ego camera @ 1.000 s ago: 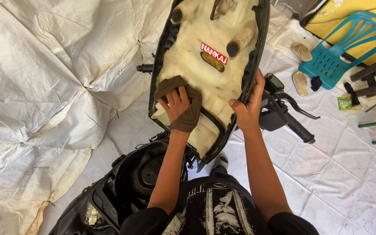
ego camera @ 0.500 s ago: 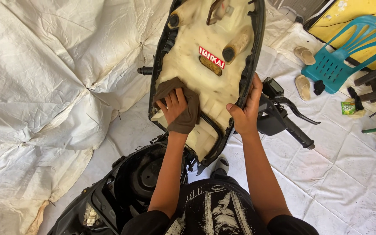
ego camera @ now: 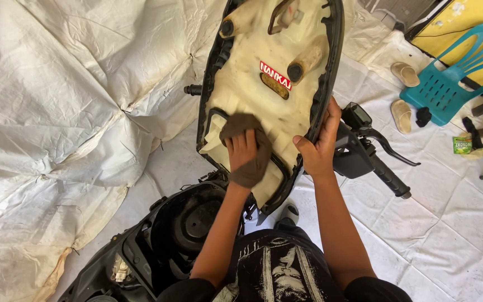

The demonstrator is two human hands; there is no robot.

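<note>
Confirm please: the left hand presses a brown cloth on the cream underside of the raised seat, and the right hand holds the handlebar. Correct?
Not quite. In the head view the right hand grips the seat's black edge, not the handlebar. The left hand does press the brown cloth there.

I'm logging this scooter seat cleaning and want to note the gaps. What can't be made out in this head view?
- Seat underside: its top end is cut off by the upper frame edge.
- Brown rag: the left hand covers its middle.
- Right hand: fingertips hidden behind the seat rim.
- Under-seat compartment: partly hidden by the left forearm and in shadow.
- Turquoise chair: cut off by the right edge.
- Small green packet: too small to identify.
</note>
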